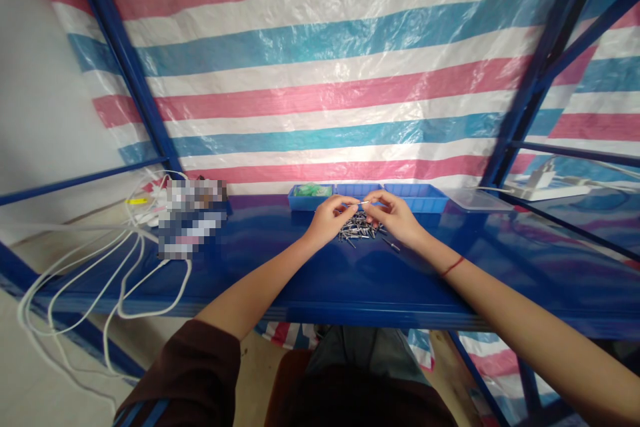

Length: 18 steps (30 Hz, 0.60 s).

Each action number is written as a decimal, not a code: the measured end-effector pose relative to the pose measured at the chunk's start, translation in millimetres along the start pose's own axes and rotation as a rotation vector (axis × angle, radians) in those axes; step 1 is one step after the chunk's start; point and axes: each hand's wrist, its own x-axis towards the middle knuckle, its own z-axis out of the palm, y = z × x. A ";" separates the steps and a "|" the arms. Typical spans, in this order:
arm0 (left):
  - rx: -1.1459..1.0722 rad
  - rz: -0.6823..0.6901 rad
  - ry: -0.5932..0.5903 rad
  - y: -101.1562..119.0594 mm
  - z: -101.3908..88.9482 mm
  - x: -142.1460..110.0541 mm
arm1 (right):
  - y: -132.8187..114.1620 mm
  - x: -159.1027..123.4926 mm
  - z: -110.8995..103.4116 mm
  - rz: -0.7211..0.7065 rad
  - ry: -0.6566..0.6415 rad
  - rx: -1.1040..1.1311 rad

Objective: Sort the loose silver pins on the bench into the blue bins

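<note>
My left hand (331, 219) and my right hand (396, 215) meet over the shelf, fingertips pinched on the two ends of one slim metal blind rivet (364, 202). The rivet lies roughly level between them. Just below the hands is a loose pile of similar rivets (357, 228), partly hidden by my fingers. One stray rivet (391, 244) rests apart, under my right wrist. Behind the hands stands a blue divided tray (417, 199), its left compartment holding a green and clear plastic bag (313, 190).
All this is on a blue metal shelf (250, 240). White cables (135, 280) and a blurred-out heap (193, 217) sit at left. A clear lid (480, 200) and a white power strip (543, 183) are at right. Blue posts (525, 87) and striped sheeting (325, 93) stand behind.
</note>
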 end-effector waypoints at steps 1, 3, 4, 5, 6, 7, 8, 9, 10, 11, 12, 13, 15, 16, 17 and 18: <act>-0.006 -0.006 -0.003 -0.9 0.3 0.1 | -1.8 0.0 -0.4 -0.008 0.003 -0.003; -0.017 -0.014 -0.013 -2.9 0.8 0.6 | -5.4 -0.4 -0.7 -0.015 0.012 -0.017; -0.022 -0.017 -0.019 -3.7 1.0 1.0 | -6.7 -0.8 -0.5 -0.016 0.016 -0.029; -0.028 -0.020 -0.025 -4.4 1.1 1.3 | -7.6 -1.3 -0.2 -0.019 0.019 -0.045; -0.033 -0.024 -0.032 -4.8 1.3 1.5 | -7.9 -1.9 0.3 -0.027 0.020 -0.070; -0.037 -0.033 -0.041 -4.8 1.5 1.5 | -7.7 -2.5 0.9 -0.038 0.018 -0.106; -0.038 -0.045 -0.053 -4.6 1.7 1.3 | -7.1 -3.0 1.4 -0.053 0.010 -0.152; -0.031 -0.060 -0.067 -4.4 1.9 1.1 | -6.1 -3.1 1.6 -0.067 -0.004 -0.203; -0.014 -0.077 -0.079 -4.2 2.2 0.7 | -4.9 -2.7 1.3 -0.080 -0.022 -0.255; 0.012 -0.093 -0.085 -4.3 2.5 0.3 | -3.8 -1.7 0.2 -0.089 -0.044 -0.304; 0.045 -0.106 -0.082 -4.9 2.8 -0.1 | -2.7 0.0 -2.1 -0.095 -0.056 -0.350; 0.079 -0.118 -0.068 -5.9 3.2 -0.4 | -1.7 2.3 -5.9 -0.097 -0.051 -0.395; 0.138 -0.140 -0.029 -8.8 3.7 -0.9 | 0.1 7.8 -18.7 -0.094 0.029 -0.503; 0.157 -0.152 -0.016 -10.3 3.7 -1.2 | 1.1 10.6 -27.6 -0.088 0.099 -0.575; 0.171 -0.160 -0.018 -11.6 3.5 -1.4 | 2.4 13.1 -37.5 -0.072 0.181 -0.661; 0.184 -0.163 -0.032 -12.4 3.2 -1.8 | 4.1 15.2 -48.1 -0.046 0.265 -0.783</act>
